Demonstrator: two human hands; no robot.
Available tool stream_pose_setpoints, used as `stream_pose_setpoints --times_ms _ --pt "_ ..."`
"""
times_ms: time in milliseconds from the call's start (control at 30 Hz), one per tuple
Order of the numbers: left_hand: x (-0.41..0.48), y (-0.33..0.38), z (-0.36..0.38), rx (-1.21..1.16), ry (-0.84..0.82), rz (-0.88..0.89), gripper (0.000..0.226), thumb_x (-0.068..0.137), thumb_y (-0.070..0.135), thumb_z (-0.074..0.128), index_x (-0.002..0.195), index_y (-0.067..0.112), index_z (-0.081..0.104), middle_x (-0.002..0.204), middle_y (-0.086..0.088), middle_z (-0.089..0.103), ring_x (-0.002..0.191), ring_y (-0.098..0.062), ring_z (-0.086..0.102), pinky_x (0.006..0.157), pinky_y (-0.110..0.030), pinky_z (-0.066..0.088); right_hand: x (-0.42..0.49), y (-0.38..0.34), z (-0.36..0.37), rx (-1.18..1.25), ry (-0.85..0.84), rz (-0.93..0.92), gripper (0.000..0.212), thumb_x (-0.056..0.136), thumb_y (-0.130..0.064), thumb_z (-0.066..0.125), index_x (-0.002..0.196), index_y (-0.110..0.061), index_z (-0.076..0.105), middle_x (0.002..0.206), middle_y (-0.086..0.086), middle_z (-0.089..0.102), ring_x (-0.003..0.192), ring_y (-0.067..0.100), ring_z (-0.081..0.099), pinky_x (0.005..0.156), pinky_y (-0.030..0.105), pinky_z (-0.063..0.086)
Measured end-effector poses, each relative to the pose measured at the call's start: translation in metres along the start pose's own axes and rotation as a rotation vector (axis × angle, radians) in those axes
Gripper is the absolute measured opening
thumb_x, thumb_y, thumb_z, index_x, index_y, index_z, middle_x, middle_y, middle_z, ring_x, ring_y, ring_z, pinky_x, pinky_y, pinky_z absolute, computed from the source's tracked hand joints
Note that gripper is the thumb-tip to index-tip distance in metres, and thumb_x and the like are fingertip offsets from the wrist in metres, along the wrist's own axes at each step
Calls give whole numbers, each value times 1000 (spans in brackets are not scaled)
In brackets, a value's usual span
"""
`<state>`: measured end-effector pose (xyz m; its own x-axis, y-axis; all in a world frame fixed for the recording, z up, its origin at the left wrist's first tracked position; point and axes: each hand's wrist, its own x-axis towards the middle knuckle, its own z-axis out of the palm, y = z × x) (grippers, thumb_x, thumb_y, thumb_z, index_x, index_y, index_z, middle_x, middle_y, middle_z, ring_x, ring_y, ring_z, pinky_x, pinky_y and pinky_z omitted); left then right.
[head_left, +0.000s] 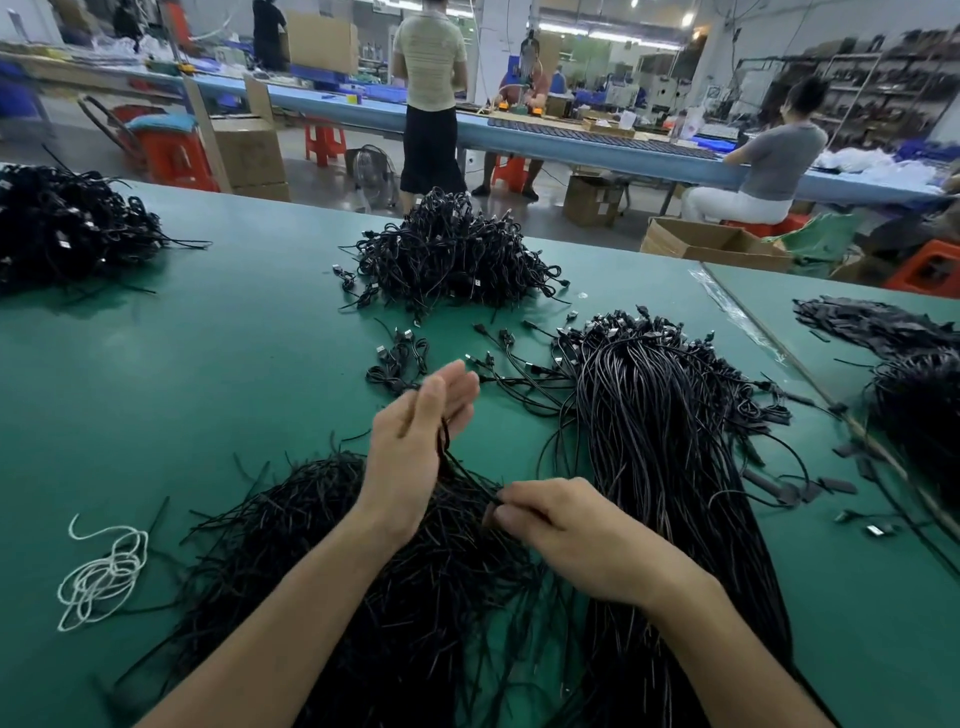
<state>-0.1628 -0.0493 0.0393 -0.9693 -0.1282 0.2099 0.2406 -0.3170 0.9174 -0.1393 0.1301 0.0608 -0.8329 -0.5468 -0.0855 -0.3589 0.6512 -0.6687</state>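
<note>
A heap of thin black ties (322, 561) lies on the green table (208, 364) right in front of me. My left hand (415, 447) is raised above the heap with its fingers nearly straight, and a few black strands run down from its palm. My right hand (550, 525) pinches the lower end of those strands between thumb and fingers. To the right lies a long bundle of straight black cables (660, 441) with plug ends at its far end.
A mound of coiled black cables (447, 254) sits further back, another pile (67, 228) at far left, more cables (914, 374) at right. White string (104, 571) lies at near left. People work at a blue bench (571, 137) behind.
</note>
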Motion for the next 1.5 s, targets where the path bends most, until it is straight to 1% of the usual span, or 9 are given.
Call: stream_pose_setpoints --times_ms 100,233,467,667,733,867,1033,1300,1500 --pt "-6 -9 -1 608 -151 148 28 102 32 46 118 23 68 104 13 73 100 1 68 91 -21 54 -2 0 -13 -41 183 -32 21 99 -37 56 82 -32 67 69 -15 64 61 5 57 61 30 51" --pt "-11 1 0 867 -396 22 42 106 33 43 74 26 69 62 12 68 56 -2 62 58 -14 46 -2 2 -21 -96 346 -78 22 90 -49 62 90 -31 73 81 -17 69 78 2 64 72 38 56" --pt "-17 37 -2 80 -567 -463 55 104 42 39 59 19 60 42 9 29 35 -6 29 41 -17 28 13 -1 -24 201 538 -172 37 79 -60 64 70 -25 68 53 -9 52 48 2 39 46 15 33" --pt "-3 53 -7 -755 -358 -448 37 101 37 48 84 10 67 55 7 54 48 -4 54 46 -14 45 23 7 5 149 319 24 26 101 -39 50 92 -25 71 57 -10 57 47 18 47 45 32 39" --pt "2 45 -5 -635 -146 -301 34 96 34 51 101 5 68 71 -1 68 66 -11 69 58 -17 55 22 2 13 73 204 24 22 102 -36 51 99 -28 71 74 -9 69 62 18 61 62 36 53" --pt "2 15 -10 88 -17 -8 28 105 21 42 113 11 67 101 -6 76 101 -17 72 86 -24 57 16 -16 16 -14 84 -62 20 100 -38 50 92 -30 67 62 -10 59 50 7 48 51 23 37" --pt "-12 6 -18 759 -361 -28 44 106 32 42 74 22 70 65 6 70 62 -8 67 66 -27 53 7 -21 -5 -148 178 -92 19 95 -43 55 81 -38 66 76 -17 64 73 3 59 70 36 51" --pt "-22 28 -13 153 -557 -493 60 107 41 36 51 27 52 45 11 31 37 -5 25 37 -15 27 10 -18 -10 327 343 -148 13 85 -15 76 80 -25 70 86 -8 73 78 7 69 73 28 57" --pt "-19 32 -20 128 -561 -526 54 101 46 45 51 26 40 48 2 42 43 -13 47 41 -19 33 10 -20 -8 501 252 -176 12 86 -8 74 81 -16 67 84 7 74 81 24 71 79 40 60"
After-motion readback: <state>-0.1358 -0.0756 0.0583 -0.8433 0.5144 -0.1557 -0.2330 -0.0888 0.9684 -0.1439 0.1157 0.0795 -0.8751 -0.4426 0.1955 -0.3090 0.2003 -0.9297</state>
